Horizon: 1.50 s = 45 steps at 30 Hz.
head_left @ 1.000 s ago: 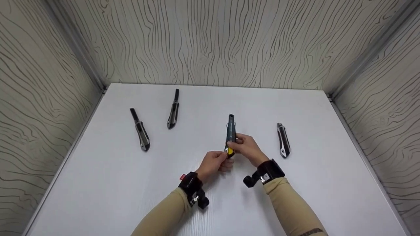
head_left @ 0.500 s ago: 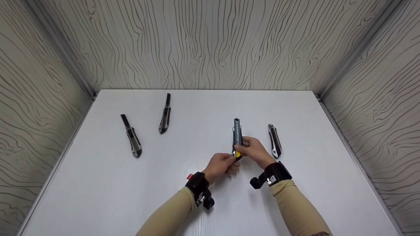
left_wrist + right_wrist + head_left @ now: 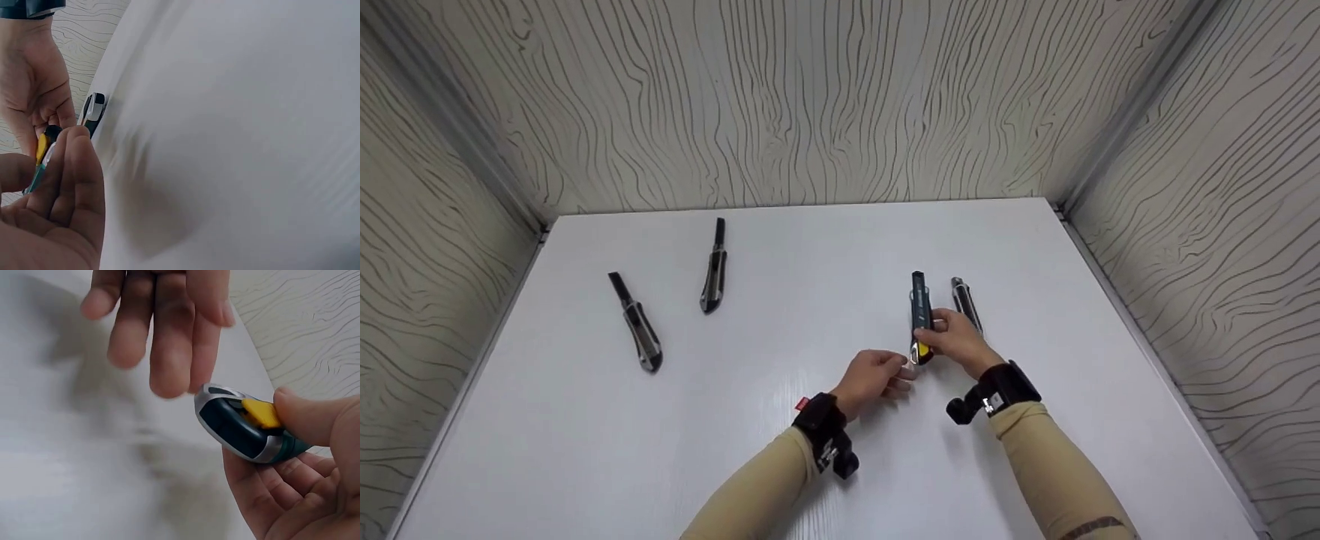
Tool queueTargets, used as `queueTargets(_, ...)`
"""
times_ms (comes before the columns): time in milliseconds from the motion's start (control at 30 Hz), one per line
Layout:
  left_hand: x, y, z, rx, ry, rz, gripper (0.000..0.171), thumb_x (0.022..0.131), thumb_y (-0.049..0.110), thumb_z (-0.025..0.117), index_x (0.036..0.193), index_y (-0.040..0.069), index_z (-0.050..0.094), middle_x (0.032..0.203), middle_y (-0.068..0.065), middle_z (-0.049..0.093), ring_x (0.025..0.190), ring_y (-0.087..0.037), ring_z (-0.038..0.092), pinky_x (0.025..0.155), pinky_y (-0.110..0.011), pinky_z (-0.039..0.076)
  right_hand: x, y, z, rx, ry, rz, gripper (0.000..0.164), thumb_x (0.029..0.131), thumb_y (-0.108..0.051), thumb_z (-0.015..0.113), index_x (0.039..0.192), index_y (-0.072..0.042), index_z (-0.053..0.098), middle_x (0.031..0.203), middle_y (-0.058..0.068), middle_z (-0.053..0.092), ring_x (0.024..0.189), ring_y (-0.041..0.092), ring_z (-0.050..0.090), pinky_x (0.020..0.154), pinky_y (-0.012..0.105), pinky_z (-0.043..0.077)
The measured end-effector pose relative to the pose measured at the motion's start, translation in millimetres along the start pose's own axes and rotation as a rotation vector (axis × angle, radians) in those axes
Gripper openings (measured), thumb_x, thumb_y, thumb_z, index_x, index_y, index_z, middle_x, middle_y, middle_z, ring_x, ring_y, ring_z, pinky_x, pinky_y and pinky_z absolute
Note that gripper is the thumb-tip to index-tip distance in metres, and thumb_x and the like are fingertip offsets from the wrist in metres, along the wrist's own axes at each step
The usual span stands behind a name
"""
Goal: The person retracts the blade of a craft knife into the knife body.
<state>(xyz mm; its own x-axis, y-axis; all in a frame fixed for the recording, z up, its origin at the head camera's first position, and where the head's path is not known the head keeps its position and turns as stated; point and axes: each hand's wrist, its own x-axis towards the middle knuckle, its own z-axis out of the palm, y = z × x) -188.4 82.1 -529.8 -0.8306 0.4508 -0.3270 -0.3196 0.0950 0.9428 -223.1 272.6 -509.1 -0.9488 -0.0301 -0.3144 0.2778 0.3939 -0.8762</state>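
My right hand [image 3: 962,343] grips a dark teal utility knife [image 3: 920,307] with a yellow slider [image 3: 261,413], above the white table. Its front end points away from me, and my right thumb lies right by the slider. My left hand [image 3: 876,377] is beside the knife's rear end with its fingers loosely extended. In the right wrist view, the left fingertips [image 3: 170,385] are right at that rear end. To the right lies a grey-and-black utility knife [image 3: 965,300], its lower part hidden behind my right hand.
Two more grey-and-black utility knives lie on the left of the white table [image 3: 780,315], one nearer [image 3: 637,324] and one farther back [image 3: 715,270]. Wood-grain patterned panels [image 3: 810,105] enclose the table at the back and both sides.
My left fingers have come off the rear end of the teal knife, which they were pinching. The right hand and knife have shifted right, toward the grey-and-black knife there. The camera view has shifted too.
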Motion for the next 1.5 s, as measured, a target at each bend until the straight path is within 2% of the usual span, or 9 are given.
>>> queueTargets(267,-8.6,-4.8,-12.2,0.007,0.023,-0.011,0.035,0.102,0.021,0.049,0.122,-0.005,0.061,0.101,-0.012,0.075,0.084,-0.018,0.072,0.075,-0.032,0.060,6.5,2.1,-9.3,-0.155,0.071,0.073,0.056,0.093,-0.020,0.064,0.138,0.007,0.044,0.124,0.026,0.060,0.094,0.021,0.064,0.076,0.026,0.053)
queueTargets(433,-13.7,-10.5,-24.4,-0.009,0.044,-0.004,0.035,0.102,0.022,0.048,0.121,-0.004,0.062,0.102,-0.013,0.074,0.084,-0.017,0.072,0.072,-0.030,0.059,8.6,4.4,-4.9,-0.242,0.135,0.070,0.055,0.092,-0.021,0.065,0.136,0.007,0.047,0.120,0.026,0.063,0.097,0.025,0.065,0.076,0.028,0.052)
queueTargets(667,-18.6,-16.1,-35.5,-0.010,0.053,0.025,0.034,0.103,0.021,0.046,0.118,-0.005,0.062,0.100,-0.013,0.075,0.081,-0.014,0.072,0.067,-0.026,0.058,10.7,3.0,-2.6,-0.349,0.208,0.060,0.048,0.090,-0.021,0.068,0.127,0.008,0.057,0.109,0.023,0.067,0.082,0.021,0.066,0.064,0.024,0.051)
queueTargets(900,-23.1,-16.4,-40.2,-0.017,0.059,0.026,0.035,0.104,0.020,0.044,0.119,-0.005,0.062,0.101,-0.013,0.075,0.081,-0.014,0.072,0.068,-0.026,0.058,13.5,2.2,-2.1,-0.480,0.276,0.020,0.044,0.089,-0.022,0.068,0.121,0.007,0.063,0.108,0.022,0.069,0.089,0.029,0.066,0.077,0.037,0.052)
queueTargets(1033,-25.3,-15.8,-41.7,-0.015,0.061,0.036,0.036,0.104,0.021,0.044,0.119,-0.005,0.063,0.101,-0.013,0.075,0.081,-0.014,0.072,0.069,-0.027,0.059,14.0,0.5,-0.3,-0.557,0.300,0.002,0.033,0.089,-0.022,0.068,0.109,0.004,0.068,0.096,0.019,0.071,0.079,0.027,0.065,0.067,0.035,0.051)
queueTargets(1167,-27.0,-16.9,-43.0,-0.025,0.061,0.037,0.036,0.104,0.021,0.044,0.119,-0.006,0.062,0.103,-0.015,0.074,0.083,-0.016,0.072,0.070,-0.028,0.059,12.5,-0.8,0.8,-0.634,0.326,0.021,0.026,0.090,-0.024,0.067,0.098,0.001,0.069,0.088,0.016,0.070,0.071,0.025,0.062,0.057,0.031,0.045)
queueTargets(1400,-30.4,-18.7,-46.6,-0.041,0.062,0.040,0.036,0.103,0.020,0.045,0.121,-0.007,0.060,0.105,-0.018,0.073,0.086,-0.020,0.073,0.069,-0.029,0.060,11.7,0.2,2.4,-0.694,0.368,0.010,0.023,0.090,-0.022,0.067,0.092,0.001,0.069,0.086,0.018,0.071,0.071,0.031,0.064,0.057,0.039,0.048)
queueTargets(1500,-31.5,-18.5,-48.1,-0.046,0.062,0.040,0.037,0.103,0.020,0.045,0.122,-0.007,0.060,0.106,-0.019,0.073,0.085,-0.021,0.073,0.068,-0.029,0.059,12.1,1.5,1.8,-0.703,0.377,0.003,0.025,0.090,-0.021,0.066,0.096,0.002,0.070,0.090,0.021,0.071,0.075,0.035,0.066,0.060,0.044,0.050)
